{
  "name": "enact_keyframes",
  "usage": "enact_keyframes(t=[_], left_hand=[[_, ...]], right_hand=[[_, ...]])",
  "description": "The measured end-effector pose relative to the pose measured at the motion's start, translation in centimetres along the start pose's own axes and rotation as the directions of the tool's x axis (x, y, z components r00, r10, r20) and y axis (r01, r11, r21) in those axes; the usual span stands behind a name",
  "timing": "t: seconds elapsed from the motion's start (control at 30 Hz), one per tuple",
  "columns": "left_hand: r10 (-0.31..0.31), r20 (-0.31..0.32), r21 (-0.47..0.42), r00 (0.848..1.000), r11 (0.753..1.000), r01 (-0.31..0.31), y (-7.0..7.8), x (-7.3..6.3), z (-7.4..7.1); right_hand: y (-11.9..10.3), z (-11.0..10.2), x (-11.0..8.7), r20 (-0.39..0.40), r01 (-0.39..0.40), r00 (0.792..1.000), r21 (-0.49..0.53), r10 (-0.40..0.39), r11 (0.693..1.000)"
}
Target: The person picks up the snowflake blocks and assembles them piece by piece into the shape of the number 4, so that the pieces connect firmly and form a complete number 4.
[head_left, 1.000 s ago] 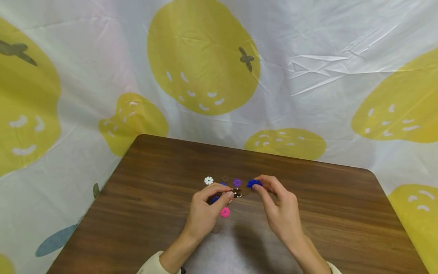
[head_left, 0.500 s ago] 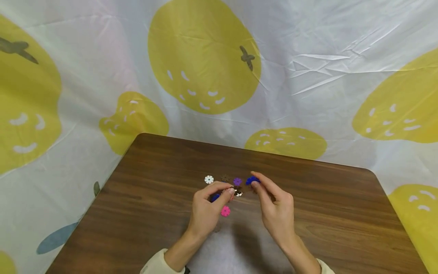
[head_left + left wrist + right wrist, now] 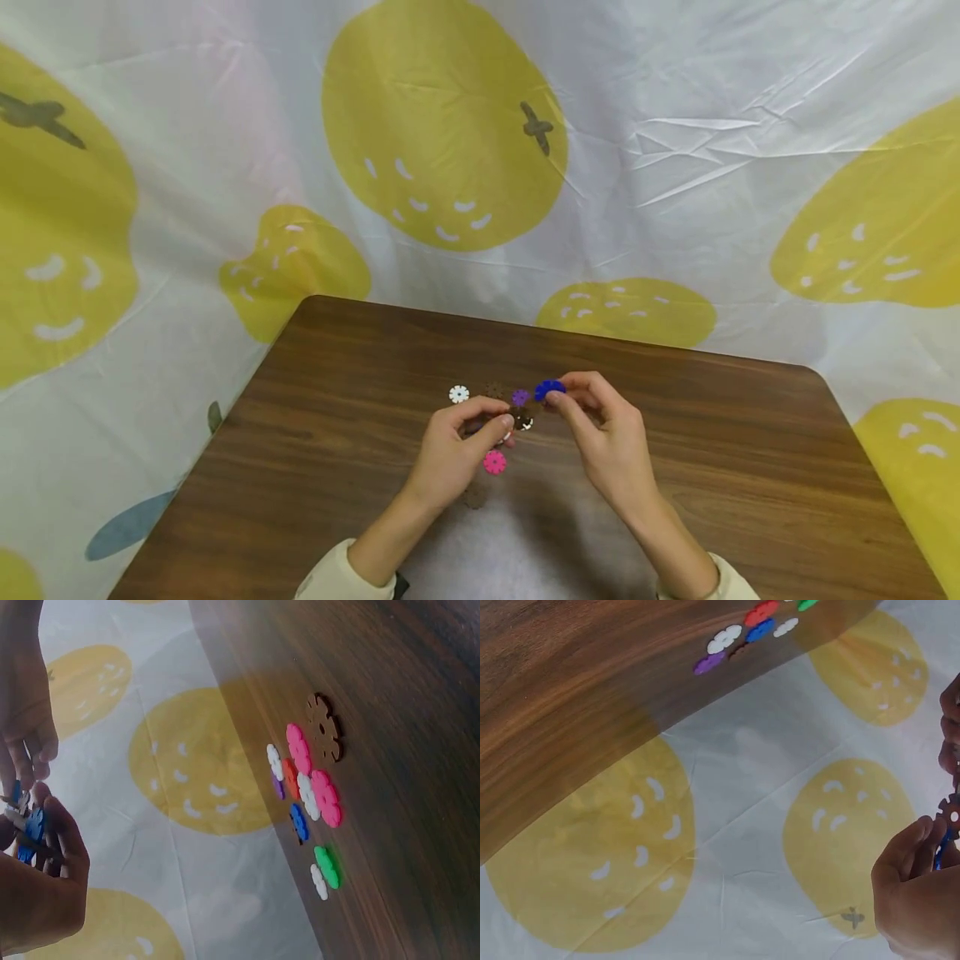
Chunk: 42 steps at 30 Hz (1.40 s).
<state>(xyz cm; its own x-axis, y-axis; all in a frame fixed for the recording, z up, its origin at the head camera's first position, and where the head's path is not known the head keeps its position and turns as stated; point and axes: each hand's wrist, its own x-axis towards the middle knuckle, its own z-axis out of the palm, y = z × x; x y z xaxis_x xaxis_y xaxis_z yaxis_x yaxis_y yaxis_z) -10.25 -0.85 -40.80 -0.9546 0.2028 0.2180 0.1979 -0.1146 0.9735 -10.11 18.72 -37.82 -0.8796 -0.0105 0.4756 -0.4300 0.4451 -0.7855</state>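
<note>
Above the table, my left hand (image 3: 450,454) grips a small cluster of notched plastic discs. A brown disc (image 3: 521,414) sticks out past its thumb, and a blue disc (image 3: 31,826) of the cluster shows in the left wrist view. The fingers hide much of the rest. Just right of it, my right hand (image 3: 615,437) pinches another blue disc (image 3: 550,390) between thumb and forefinger, tilted and close beside the brown one. In the right wrist view the brown disc (image 3: 951,815) overlaps the blue disc (image 3: 943,851) at my right fingertips.
Loose discs lie on the wooden table (image 3: 720,467) beneath the hands: white (image 3: 459,394), purple (image 3: 520,397), pink (image 3: 494,462), green (image 3: 327,866), orange-red (image 3: 290,778) and several others. Behind the table hangs a white cloth (image 3: 660,200) with yellow fruit prints.
My right hand has shifted slightly left with its blue disc, nearer the left hand. The left hand has turned a little, and the blue seen under its fingers is now hidden in the head view.
</note>
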Motion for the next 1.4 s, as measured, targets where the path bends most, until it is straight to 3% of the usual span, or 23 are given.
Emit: enact_keyframes(t=[0.17, 0.33, 0.67, 0.97, 1.17, 1.4], left_hand=[[-0.003, 0.007, 0.003, 1.000, 1.000, 0.003, -0.1, 0.1, -0.1], [0.003, -0.030, -0.014, 1.000, 1.000, -0.004, -0.3, 0.3, -0.3], [-0.025, -0.079, -0.072, 0.997, 0.997, 0.020, -0.3, 0.6, -0.7], [-0.053, -0.103, -0.107, 0.993, 0.993, 0.042, -0.3, 0.5, -1.0], [-0.061, -0.116, -0.103, 0.991, 0.993, 0.049, -0.1, 0.3, -1.1], [-0.059, -0.124, -0.067, 0.991, 0.996, 0.051, 0.0, 0.2, -1.2]], right_hand=[[0.0, -0.2, 0.3, 0.026, 0.027, 0.999, -0.008, -0.027, 1.000], [0.0, -0.8, 0.5, 0.039, 0.057, 0.998, -0.043, -0.056, 0.997], [1.0, -2.2, 0.9, 0.028, -0.028, 0.999, -0.110, 0.031, 0.994], [3.9, -3.1, 1.7, 0.042, -0.109, 0.992, -0.175, 0.117, 0.979], [6.6, -2.8, 1.7, 0.074, -0.200, 0.973, -0.210, 0.220, 0.957], [10.0, -1.5, 1.3, 0.097, -0.164, 0.976, -0.255, 0.194, 0.953]])
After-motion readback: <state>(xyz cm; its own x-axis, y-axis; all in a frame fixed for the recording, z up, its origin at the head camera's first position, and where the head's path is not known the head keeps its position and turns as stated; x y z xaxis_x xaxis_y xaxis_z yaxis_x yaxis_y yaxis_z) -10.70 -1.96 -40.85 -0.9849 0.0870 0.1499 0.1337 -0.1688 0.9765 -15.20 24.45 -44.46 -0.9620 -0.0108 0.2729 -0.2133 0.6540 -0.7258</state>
